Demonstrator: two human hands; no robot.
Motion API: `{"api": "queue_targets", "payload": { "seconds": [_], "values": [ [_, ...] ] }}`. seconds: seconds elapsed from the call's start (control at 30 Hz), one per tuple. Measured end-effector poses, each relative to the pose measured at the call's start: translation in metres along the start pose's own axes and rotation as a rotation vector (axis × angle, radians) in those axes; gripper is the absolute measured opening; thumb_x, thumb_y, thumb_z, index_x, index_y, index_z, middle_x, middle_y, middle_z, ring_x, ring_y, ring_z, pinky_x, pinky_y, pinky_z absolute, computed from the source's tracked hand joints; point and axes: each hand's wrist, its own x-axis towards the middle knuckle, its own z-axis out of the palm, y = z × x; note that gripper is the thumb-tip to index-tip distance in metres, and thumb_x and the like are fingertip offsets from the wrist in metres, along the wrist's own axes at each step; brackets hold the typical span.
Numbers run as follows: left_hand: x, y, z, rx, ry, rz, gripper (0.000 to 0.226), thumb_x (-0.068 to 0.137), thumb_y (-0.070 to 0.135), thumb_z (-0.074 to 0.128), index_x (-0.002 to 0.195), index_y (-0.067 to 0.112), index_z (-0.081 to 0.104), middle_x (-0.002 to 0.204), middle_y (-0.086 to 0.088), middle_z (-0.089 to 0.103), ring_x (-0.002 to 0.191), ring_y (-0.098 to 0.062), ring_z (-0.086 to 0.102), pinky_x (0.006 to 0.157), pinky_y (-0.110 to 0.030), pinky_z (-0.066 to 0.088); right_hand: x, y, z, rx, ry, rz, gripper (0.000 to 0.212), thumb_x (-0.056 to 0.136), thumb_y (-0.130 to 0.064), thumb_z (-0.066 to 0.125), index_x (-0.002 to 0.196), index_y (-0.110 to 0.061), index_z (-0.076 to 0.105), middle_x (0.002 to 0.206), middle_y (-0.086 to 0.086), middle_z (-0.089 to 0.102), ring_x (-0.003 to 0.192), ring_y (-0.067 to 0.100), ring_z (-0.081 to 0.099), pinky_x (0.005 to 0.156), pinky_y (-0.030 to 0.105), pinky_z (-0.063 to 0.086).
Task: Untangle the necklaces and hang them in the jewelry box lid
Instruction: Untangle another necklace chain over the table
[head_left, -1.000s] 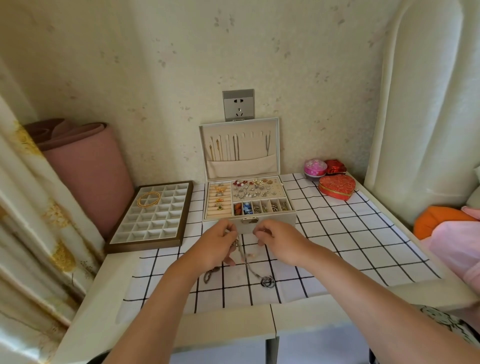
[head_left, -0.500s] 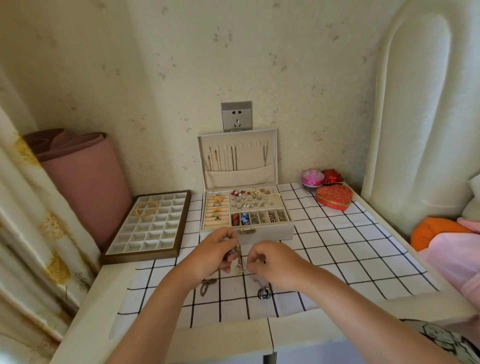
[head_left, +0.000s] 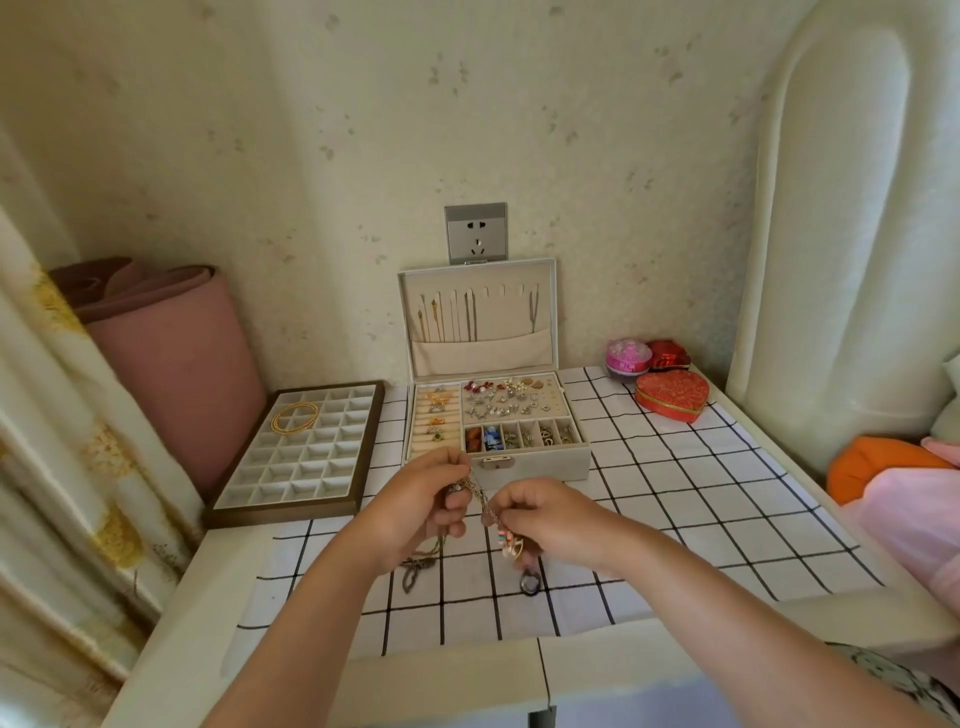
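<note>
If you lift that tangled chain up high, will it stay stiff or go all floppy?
Probably floppy: the tangled necklaces hang limp from the left hand and right hand, and loose ends droop onto the checked cloth. Likely light, since mere pinches hold them up. The dark ring pendant may swing and snag.

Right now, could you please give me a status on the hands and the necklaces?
Left hand and right hand both pinching the tangled necklaces. Bunched, not yet hung. Jewelry box lid open, some hooks free, nothing blocking.
</note>
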Motion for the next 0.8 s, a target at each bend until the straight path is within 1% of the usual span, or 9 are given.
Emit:
{"api": "queue_targets", "payload": {
  "seconds": [0.1,0.17,0.3,0.47,0.6,0.67,0.7,0.73,0.8],
  "values": [
    [0.0,0.002,-0.002,0.163,0.093,-0.017,0.012,0.102,0.011,0.043,0.094,0.016,0.051,0.059,0.002,0.035,0.047,-0.012,0.026,0.047,-0.024,0.029,-0.001,0.0,-0.008,-0.053,0.016,-0.009,0.024,0.102,-0.009,0.049,0.096,-0.021,0.069,0.072,-0.003,0.061,0.044,0.006,0.041,0.043,0.022,0.035],
    [-0.001,0.002,-0.002,0.303,0.116,-0.008,0.012,0.101,0.012,0.044,0.094,0.017,0.052,0.058,0.004,0.038,0.048,-0.011,0.028,0.045,-0.022,0.027,-0.001,0.001,-0.013,-0.067,0.044,-0.023,0.021,0.101,-0.008,0.051,0.1,-0.02,0.068,0.075,-0.004,0.065,0.043,0.004,0.041,0.042,0.019,0.033],
    [-0.003,0.004,-0.007,0.486,0.094,0.069,0.013,0.101,0.013,0.045,0.1,0.02,0.055,0.061,0.002,0.048,0.049,-0.01,0.03,0.046,-0.022,0.026,0.0,0.004,-0.023,-0.106,0.085,-0.067,0.017,0.098,-0.004,0.055,0.097,-0.02,0.062,0.083,-0.002,0.07,0.054,0.006,0.049,0.052,0.018,0.039],
    [-0.002,-0.001,-0.009,0.708,-0.021,0.163,0.029,0.105,0.008,0.038,0.099,0.018,0.065,0.067,0.001,0.058,0.051,-0.012,0.034,0.048,-0.021,0.03,0.003,0.007,-0.033,-0.405,0.14,-0.104,0.021,0.095,-0.01,0.063,0.087,-0.027,0.073,0.087,-0.018,0.065,0.067,-0.018,0.054,0.062,0.002,0.037],
    [0.007,-0.009,-0.011,0.877,-0.04,0.147,0.041,0.106,0.012,0.037,0.088,0.032,0.069,0.066,0.011,0.055,0.062,-0.014,0.044,0.062,-0.027,0.039,0.005,0.007,-0.035,-0.492,0.127,-0.098,0.017,0.095,-0.014,0.067,0.098,-0.027,0.078,0.073,-0.023,0.057,0.059,-0.022,0.05,0.055,0.002,0.036],
    [0.011,-0.012,-0.012,0.881,-0.01,0.115,0.043,0.106,0.014,0.037,0.085,0.036,0.068,0.081,0.011,0.059,0.069,-0.006,0.054,0.071,-0.025,0.05,0.005,0.004,-0.036,-0.542,0.12,-0.103,0.018,0.095,-0.014,0.066,0.1,-0.026,0.078,0.068,-0.024,0.052,0.058,-0.024,0.048,0.054,0.002,0.035],
    [0.013,-0.013,-0.012,0.889,0.008,0.112,0.043,0.106,0.016,0.038,0.085,0.037,0.068,0.092,0.008,0.062,0.079,-0.004,0.059,0.083,-0.03,0.055,0.005,0.004,-0.036,-0.555,0.112,-0.108,0.018,0.095,-0.014,0.066,0.1,-0.025,0.079,0.067,-0.024,0.051,0.058,-0.024,0.048,0.054,0.001,0.035],
    [0.013,-0.013,-0.011,0.904,0.023,0.117,0.042,0.105,0.017,0.039,0.085,0.039,0.069,0.1,0.006,0.063,0.09,-0.005,0.062,0.092,-0.036,0.054,0.005,0.003,-0.036,-0.557,0.106,-0.111,0.018,0.095,-0.013,0.065,0.099,-0.024,0.079,0.067,-0.023,0.052,0.059,-0.025,0.048,0.055,0.001,0.035],
    [0.012,-0.01,-0.007,0.939,0.042,0.14,0.041,0.104,0.018,0.04,0.083,0.04,0.069,0.103,0.002,0.065,0.094,-0.014,0.062,0.095,-0.042,0.051,0.005,0.002,-0.036,-0.565,0.095,-0.117,0.02,0.096,-0.012,0.064,0.094,-0.026,0.078,0.068,-0.023,0.054,0.061,-0.023,0.05,0.057,0.002,0.036]
  ]
}}
